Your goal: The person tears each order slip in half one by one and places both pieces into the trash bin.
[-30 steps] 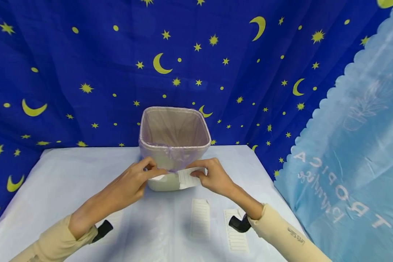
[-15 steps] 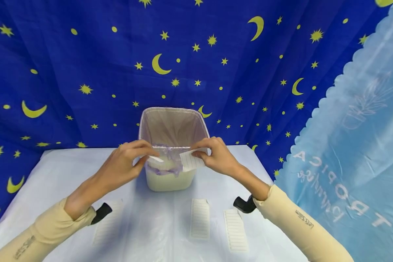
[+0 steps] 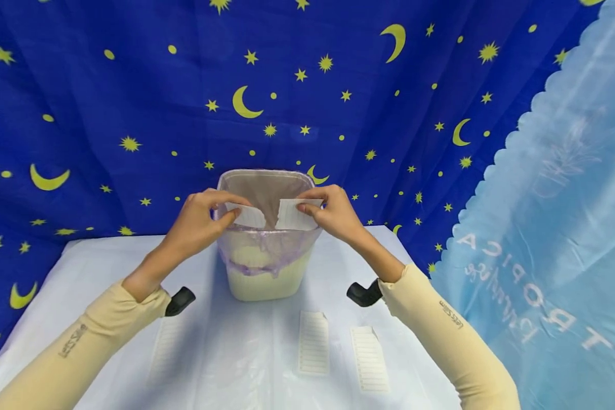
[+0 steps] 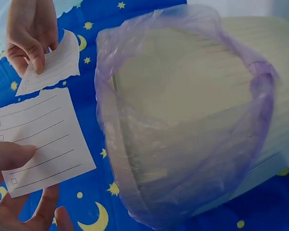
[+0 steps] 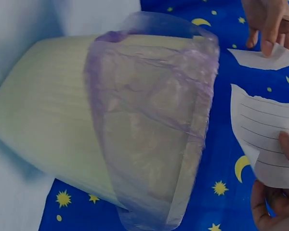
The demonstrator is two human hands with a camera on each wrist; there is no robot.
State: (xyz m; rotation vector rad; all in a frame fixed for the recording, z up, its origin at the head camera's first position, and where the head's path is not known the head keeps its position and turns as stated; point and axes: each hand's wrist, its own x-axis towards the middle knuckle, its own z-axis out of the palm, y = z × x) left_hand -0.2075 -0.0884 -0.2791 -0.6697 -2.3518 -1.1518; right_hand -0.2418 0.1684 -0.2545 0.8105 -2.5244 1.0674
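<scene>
My left hand (image 3: 197, 219) pinches a torn piece of lined paper (image 3: 248, 216) between thumb and fingers. Another torn piece (image 3: 291, 214) is pinched in my right hand (image 3: 335, 213). Both are white with printed lines and small checkboxes, clearest on the left hand's piece (image 4: 43, 139) in the left wrist view. Their ragged edges face each other across a narrow gap. In the head view, the pieces overlap the mouth of a cream trash bin (image 3: 266, 285), just above its front rim. A thin purple bag (image 3: 256, 250) lines the bin and folds down over its outside.
Lined paper strips lie on the white-covered table (image 3: 236, 364): one (image 3: 314, 344) before the bin, one (image 3: 370, 361) farther right, one (image 3: 166, 347) under the left forearm. A blue star-and-moon curtain (image 3: 148, 102) hangs behind; a light blue cloth (image 3: 553, 228) is at right.
Both hands have risen from in front of the bin to its rim, carrying the paper pieces. The left hand's piece has turned from nearly edge-on to face the head camera.
</scene>
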